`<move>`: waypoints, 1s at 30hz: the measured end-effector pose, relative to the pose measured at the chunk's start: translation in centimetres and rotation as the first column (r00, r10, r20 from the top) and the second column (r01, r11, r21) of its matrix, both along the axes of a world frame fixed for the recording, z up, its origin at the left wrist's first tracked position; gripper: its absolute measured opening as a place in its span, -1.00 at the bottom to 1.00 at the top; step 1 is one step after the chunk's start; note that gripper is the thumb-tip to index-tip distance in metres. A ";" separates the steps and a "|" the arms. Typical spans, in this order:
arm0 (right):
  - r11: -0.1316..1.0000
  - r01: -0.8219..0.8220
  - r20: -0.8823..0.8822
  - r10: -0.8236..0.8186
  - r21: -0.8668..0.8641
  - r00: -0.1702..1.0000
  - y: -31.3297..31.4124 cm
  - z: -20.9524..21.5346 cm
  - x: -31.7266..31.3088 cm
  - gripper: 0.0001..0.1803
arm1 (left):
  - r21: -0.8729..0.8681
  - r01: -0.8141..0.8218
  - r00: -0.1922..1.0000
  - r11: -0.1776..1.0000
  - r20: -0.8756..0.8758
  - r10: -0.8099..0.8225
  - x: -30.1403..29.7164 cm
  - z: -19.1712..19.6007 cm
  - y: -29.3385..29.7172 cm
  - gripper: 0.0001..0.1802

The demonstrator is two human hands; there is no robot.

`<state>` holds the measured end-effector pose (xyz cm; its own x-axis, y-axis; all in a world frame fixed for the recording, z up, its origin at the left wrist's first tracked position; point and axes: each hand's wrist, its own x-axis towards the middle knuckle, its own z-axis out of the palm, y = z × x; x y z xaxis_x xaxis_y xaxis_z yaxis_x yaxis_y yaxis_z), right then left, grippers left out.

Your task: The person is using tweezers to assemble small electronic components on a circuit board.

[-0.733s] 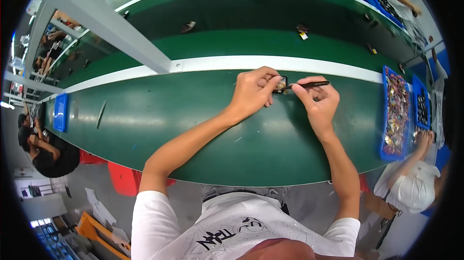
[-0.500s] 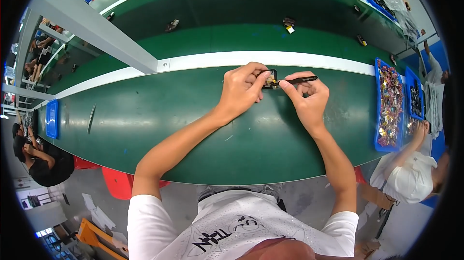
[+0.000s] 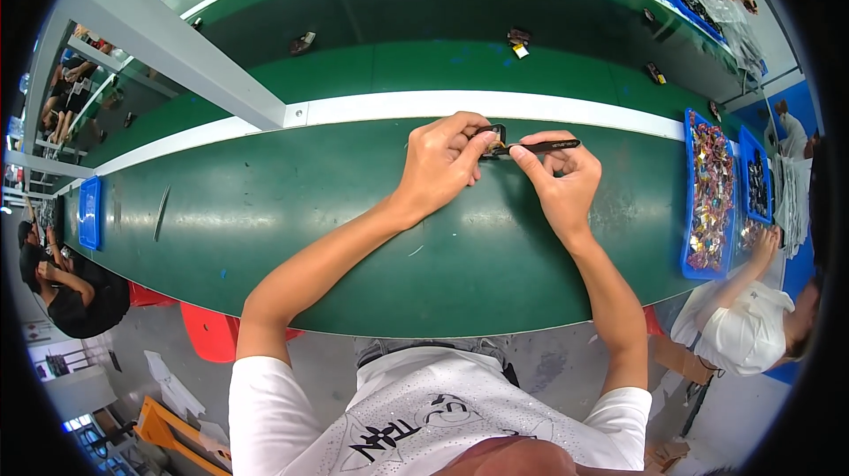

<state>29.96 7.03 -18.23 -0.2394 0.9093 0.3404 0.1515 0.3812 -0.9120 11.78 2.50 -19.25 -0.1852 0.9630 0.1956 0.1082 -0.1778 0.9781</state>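
Okay — my left hand (image 3: 442, 158) is closed, thumb and fingers pinching a small black-framed part (image 3: 499, 134) near the white rail (image 3: 442, 107), above the green bench (image 3: 292, 211). My right hand (image 3: 563, 174) is closed too, gripping a slim black tool (image 3: 554, 146) between thumb and fingers, its tip pointing left at the part's lower edge — too small to tell if it touches or just overlaps in view. Both hands are close together, not touching. Off to the right, a long blue tray (image 3: 703, 274) full of small, colourful pieces sits beside a smaller blue tray (image 3: 748, 137) with black pieces; a co-worker's hand (image 3: 768, 246) is near that one. At the far left of the bench: another blue tray (image 3: 89, 213), plus a thin strip (image 3: 162, 213) lying near it. Beyond the rail, a dark brown item with a yellow-and-white bit (image 3: 519, 41) lies on the green belt (image 3: 424, 60).
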 end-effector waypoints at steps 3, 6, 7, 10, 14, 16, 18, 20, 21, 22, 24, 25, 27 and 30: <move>0.991 -0.033 -0.063 0.025 -0.130 0.998 0.2 0.3 0.3 -0.85 | 0.005 0.009 1.000 1.000 -0.019 -0.009 0.0 0.2 -0.1 -0.81; 0.960 -0.086 -0.144 0.048 -0.267 0.988 0.2 1.1 0.2 -0.84 | 0.016 0.013 1.000 1.000 -0.025 -0.012 -0.1 0.2 -0.2 -0.81; 0.944 -0.107 -0.177 0.053 -0.312 0.983 0.2 1.3 0.2 -0.84 | 0.025 0.018 1.000 1.000 -0.017 -0.018 -0.1 0.2 -0.2 -0.81; 0.931 -0.108 -0.148 0.059 -0.348 0.987 0.3 1.4 0.4 -0.83 | 0.022 0.033 0.999 0.999 -0.001 -0.033 -0.1 0.1 -0.2 -0.81; 0.923 -0.115 -0.116 0.077 -0.368 0.990 0.2 1.7 0.4 -0.84 | 0.024 0.039 0.999 0.999 0.000 -0.039 -0.1 0.0 -0.2 -0.81; 0.915 -0.129 -0.111 0.094 -0.381 0.989 0.3 1.6 0.5 -0.85 | 0.043 0.036 0.999 0.998 -0.002 -0.036 0.0 0.0 -0.2 -0.81; 0.921 -0.120 -0.118 0.081 -0.370 0.990 0.2 1.5 0.5 -0.85 | 0.041 0.038 0.999 0.998 -0.001 -0.038 0.0 -0.1 -0.1 -0.81; 0.927 -0.113 -0.127 0.071 -0.359 0.989 0.1 1.5 0.4 -0.85 | 0.040 0.037 0.999 0.999 -0.002 -0.037 0.0 -0.1 -0.1 -0.81; 0.927 -0.112 -0.121 0.072 -0.359 0.990 0.1 1.6 0.4 -0.85 | 0.035 0.038 0.999 0.999 0.008 -0.039 0.0 -0.1 -0.1 -0.81; 0.927 -0.110 -0.115 0.073 -0.358 0.991 0.1 1.7 0.4 -0.85 | 0.031 0.041 0.999 0.999 0.017 -0.041 0.0 -0.1 -0.1 -0.81; 0.927 -0.115 -0.117 0.078 -0.356 0.990 0.1 1.6 0.4 -0.86 | 0.033 0.047 0.999 0.998 0.015 -0.047 -0.1 -0.2 0.0 -0.81; 0.927 -0.121 -0.119 0.084 -0.355 0.989 0.1 1.6 0.4 -0.86 | 0.035 0.053 0.998 0.998 0.013 -0.054 -0.2 -0.1 0.0 -0.81; 0.930 -0.120 -0.121 0.082 -0.348 0.989 0.2 1.6 0.4 -0.86 | 0.018 0.056 0.998 0.998 0.008 -0.056 -0.3 0.0 0.0 -0.81; 0.931 -0.112 -0.110 0.078 -0.348 0.991 0.1 1.7 0.4 -0.85 | -0.002 0.054 0.998 0.999 0.007 -0.054 -0.2 0.1 0.0 -0.80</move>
